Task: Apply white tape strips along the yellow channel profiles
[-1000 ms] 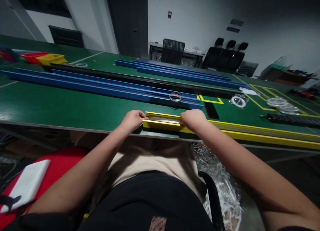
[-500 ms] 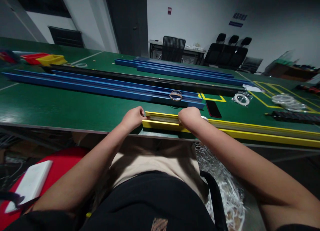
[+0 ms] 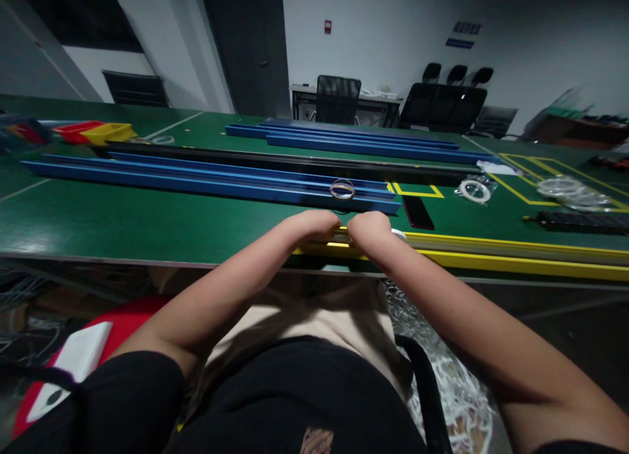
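Observation:
A long yellow channel (image 3: 515, 263) lies along the near edge of the green table (image 3: 122, 218), running off to the right. Both my hands rest on its left end, side by side and nearly touching. My left hand (image 3: 314, 223) is curled closed over the channel's end. My right hand (image 3: 371, 230) is closed too, knuckles up, pressing on the channel; a bit of white shows at its right side. What the fingers pinch is hidden under the hands.
Blue channels (image 3: 206, 179) lie across the table behind my hands, with a tape ring (image 3: 343, 189) on them. A black phone (image 3: 417, 212), bagged white coils (image 3: 474, 190), a black strip (image 3: 584, 222) and red and yellow bins (image 3: 93, 132) lie around. Office chairs stand at the back wall.
My left hand has slid right along the yellow channel, from its left tip to beside my right hand. The right hand has shifted slightly left. The view has tilted a little.

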{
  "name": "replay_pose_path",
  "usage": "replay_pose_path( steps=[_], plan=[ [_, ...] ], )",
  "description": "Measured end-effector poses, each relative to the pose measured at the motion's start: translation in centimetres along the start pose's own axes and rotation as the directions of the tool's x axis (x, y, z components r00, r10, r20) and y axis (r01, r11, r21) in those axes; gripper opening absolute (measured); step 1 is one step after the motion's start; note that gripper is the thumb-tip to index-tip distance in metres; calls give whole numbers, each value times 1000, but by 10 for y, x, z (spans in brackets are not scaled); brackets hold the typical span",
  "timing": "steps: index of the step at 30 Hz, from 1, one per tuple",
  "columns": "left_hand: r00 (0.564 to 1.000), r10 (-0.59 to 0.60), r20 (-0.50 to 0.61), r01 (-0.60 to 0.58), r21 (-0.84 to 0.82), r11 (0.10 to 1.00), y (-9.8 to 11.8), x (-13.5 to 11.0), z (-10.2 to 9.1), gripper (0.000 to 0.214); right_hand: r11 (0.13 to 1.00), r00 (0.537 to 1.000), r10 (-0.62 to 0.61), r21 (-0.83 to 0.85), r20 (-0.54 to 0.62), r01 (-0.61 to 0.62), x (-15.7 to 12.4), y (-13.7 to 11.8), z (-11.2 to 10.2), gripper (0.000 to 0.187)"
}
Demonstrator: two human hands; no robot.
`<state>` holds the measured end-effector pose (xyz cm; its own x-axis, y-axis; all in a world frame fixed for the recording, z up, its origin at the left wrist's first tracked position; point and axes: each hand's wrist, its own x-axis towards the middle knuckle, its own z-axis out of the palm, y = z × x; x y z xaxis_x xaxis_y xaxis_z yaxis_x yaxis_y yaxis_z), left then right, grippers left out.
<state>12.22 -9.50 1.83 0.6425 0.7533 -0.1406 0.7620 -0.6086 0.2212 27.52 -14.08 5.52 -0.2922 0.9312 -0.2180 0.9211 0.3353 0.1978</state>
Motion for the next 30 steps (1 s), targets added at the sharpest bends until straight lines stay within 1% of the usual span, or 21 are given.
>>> replay_pose_path(
  steps=[3, 4, 6, 8, 9, 10, 12, 13, 15, 16, 19, 21, 22, 23, 25, 27, 30],
  plan=[
    [998, 49, -28, -50, -18, 999, 3, 5, 10, 28, 999, 999, 33, -30, -9, -33, -6, 5, 1, 31],
    [998, 53, -45, -53, -13, 998, 2, 4, 13, 28, 999, 1000, 3, -36, -17, -3, -7, 8, 1, 32],
    [995, 48, -93, -48, 1, 999, -3, -1, 16, 25, 995, 995, -98, -24, -16, 98, -10, 20, -1, 36],
    [990, 46, -136, -47, 0, 999, -8, -9, 16, 23, 977, 978, -208, 56, 21, 206, -11, 36, -5, 37],
    [989, 43, -143, -44, -8, 999, -12, -14, 16, 21, 966, 970, -239, 115, 45, 233, -12, 45, -7, 36],
    [989, 33, -144, -36, -17, 999, -18, -20, 16, 20, 958, 967, -245, 170, 66, 231, -12, 54, -9, 35],
    [990, 13, -140, -19, -42, 999, -34, -37, 15, 17, 954, 970, -230, 216, 75, 210, -15, 69, -13, 35],
    [990, 0, -142, -8, -60, 998, -45, -47, 14, 16, 958, 973, -221, 203, 71, 203, -17, 75, -15, 36],
    [988, -17, -156, -1, -118, 993, -72, -71, 13, 15, 975, 978, -196, 125, 72, 186, -22, 81, -15, 41],
    [987, -44, -157, 20, -151, 988, -86, -84, 13, 15, 984, 982, -169, 73, 81, 163, -24, 81, -14, 43],
    [987, -110, -114, 80, -241, 967, -126, -119, 11, 16, 997, 992, -51, -44, 117, 56, -28, 74, -5, 52],
    [989, -124, -81, 100, -249, 963, -142, -134, 8, 18, 998, 991, 5, -70, 132, 4, -28, 66, 2, 61],
    [989, -131, -64, 113, -233, 966, -145, -137, 7, 19, 997, 990, 32, -77, 135, -22, -27, 62, 5, 64],
    [989, -139, -43, 128, -205, 970, -145, -138, 5, 19, 995, 988, 67, -86, 137, -55, -25, 58, 8, 66],
    [987, -160, 2, 159, -123, 980, -136, -133, 1, 19, 986, 980, 147, -101, 137, -133, -23, 50, 12, 65],
    [986, -164, 44, 165, -33, 986, -119, -123, -3, 22, 977, 970, 199, -102, 141, -186, -20, 43, 12, 60],
    [988, -146, 58, 143, 54, 988, -86, -99, -4, 31, 974, 965, 220, -83, 144, -210, -17, 35, 8, 52]
  ],
)
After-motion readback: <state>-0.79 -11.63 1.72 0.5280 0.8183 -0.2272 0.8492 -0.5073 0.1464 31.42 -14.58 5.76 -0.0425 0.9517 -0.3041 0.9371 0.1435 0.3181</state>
